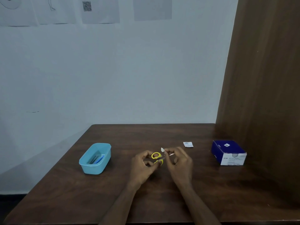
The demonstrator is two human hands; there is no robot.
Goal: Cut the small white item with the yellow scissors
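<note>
Right now the left hand (143,164) holds a small pair of scissors with yellow handles (156,157), and the fingers are curled round those yellow loops; the right hand (177,159) pinches a little white packet (162,149) between thumb and fingertips, just above and beside the scissors; so I think the step in hand is snipping the small packet open, and the blades look like they meet the packet's edge, though that spot is too small and blurry to be sure; the next move, I think, needs a gentle squeeze of the yellow loops while the right hand keeps the packet tight and steady, so the cut goes along the edge and not into what is inside; both hands hang a bit above the middle of the brown table (162,200), with both forearms coming up from the bottom edge and leaning in toward each other; the wrists are bent a little, and the fingers face each other; another small white packet (188,144) lies flat further back on the right; a dark blue box (228,151) sits near the right side, well apart; a light blue tub (95,158) with some thin things inside sits on the left.
</note>
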